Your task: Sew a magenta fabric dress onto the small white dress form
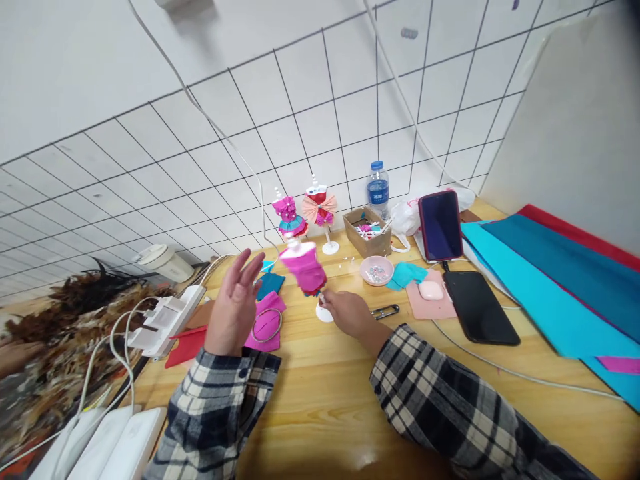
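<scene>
A small white dress form [306, 268] wrapped in magenta fabric tilts to the left above the wooden table [310, 400]. My right hand [347, 312] is closed round its stand, just above the white round base. To the left of the form, my left hand [236, 303] is raised with its fingers apart, holding nothing. Below and beside that hand lies magenta fabric [270, 327] with a ring on it. Two other dressed forms, one with a magenta and teal skirt [290, 220] and one with a peach bow [320, 208], stand at the back.
A cardboard box [367, 243], a water bottle [378, 189] and a pink bowl of beads [377, 271] are at the back. Two phones [440, 227] [483, 308] and coloured sheets [565, 287] lie right. Power strips [167, 320] and brown feathery material [75, 320] are left.
</scene>
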### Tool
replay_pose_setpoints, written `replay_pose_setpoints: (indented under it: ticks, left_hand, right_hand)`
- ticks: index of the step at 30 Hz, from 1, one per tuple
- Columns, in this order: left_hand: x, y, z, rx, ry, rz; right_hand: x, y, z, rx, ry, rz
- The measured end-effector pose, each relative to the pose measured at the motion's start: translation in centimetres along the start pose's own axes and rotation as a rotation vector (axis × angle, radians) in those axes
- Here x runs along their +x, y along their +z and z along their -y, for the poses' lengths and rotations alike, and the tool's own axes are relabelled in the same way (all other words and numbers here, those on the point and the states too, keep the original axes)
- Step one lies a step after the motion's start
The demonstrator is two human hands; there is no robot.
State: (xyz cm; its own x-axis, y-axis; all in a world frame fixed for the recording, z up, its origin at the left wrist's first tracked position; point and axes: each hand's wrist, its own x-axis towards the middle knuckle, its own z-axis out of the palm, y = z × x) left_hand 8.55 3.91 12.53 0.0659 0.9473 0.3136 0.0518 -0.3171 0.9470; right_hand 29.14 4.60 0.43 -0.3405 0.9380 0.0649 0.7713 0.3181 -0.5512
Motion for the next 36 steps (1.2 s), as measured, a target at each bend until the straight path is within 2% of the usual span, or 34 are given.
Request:
replay_pose_setpoints:
  ticks: [2, 4, 6, 9, 12, 14, 17, 20, 23, 27, 30, 34, 36]
  left_hand:
    - [-0.8, -2.5, 0.3, 0.199, -0.018, -0.029]
    - [-2.0, -5.2, 1.5, 0.51, -0.13, 0.007]
    - [-3.5, -7.4, 3.6, 0.815, -0.215, 0.103]
    - [-5.7, -9.1, 7.5, 1.128, -0.203, 0.2]
    - [-7.2, -9.1, 10.4, 1.232, -0.18, 0.259]
    - [-7.7, -8.7, 11.4, 1.243, -0.179, 0.302]
    - [-7.7, -8.5, 11.9, 1.234, -0.19, 0.313]
    - [-7.7, -9.5, 11.8, 1.239, -0.21, 0.294]
    - [-7.7, -11.1, 11.1, 1.215, -0.206, 0.244]
    - [-5.8, -11.9, 9.3, 1.028, -0.08, 0.233]
    - [-1.9, -11.1, 8.6, 1.091, -0.098, 0.17]
    - [4.0, -9.8, 10.3, 1.178, -0.224, 0.084]
    - [6.0, -9.1, 11.7, 1.233, -0.304, 0.077]
  right_hand:
    - [0.4, -0.4, -0.9, -0.056, 0.082, -0.026]
    - [0.7, -0.9, -1.7, -0.1, 0.135, -0.045]
    - [0.9, -1.1, -2.2, -0.137, 0.169, -0.059]
    - [1.2, -1.1, -2.6, -0.184, 0.196, -0.076]
    - [1.4, -1.0, -2.5, -0.22, 0.209, -0.084]
    - [1.2, -1.2, -2.2, -0.237, 0.216, -0.084]
    - [0.0, -1.9, -1.4, -0.26, 0.244, -0.096]
    - [-2.6, -2.5, -0.9, -0.288, 0.264, -0.154]
    - [-5.8, -2.3, -1.5, -0.332, 0.136, -0.173]
    - [-8.4, -1.3, -3.7, -0.376, 0.069, -0.081]
    - [-8.5, -1.1, -4.8, -0.354, 0.053, -0.048]
    - [-7.9, -1.7, -4.5, -0.278, 0.097, -0.082]
    - [-7.8, -2.0, -4.2, -0.241, 0.115, -0.101]
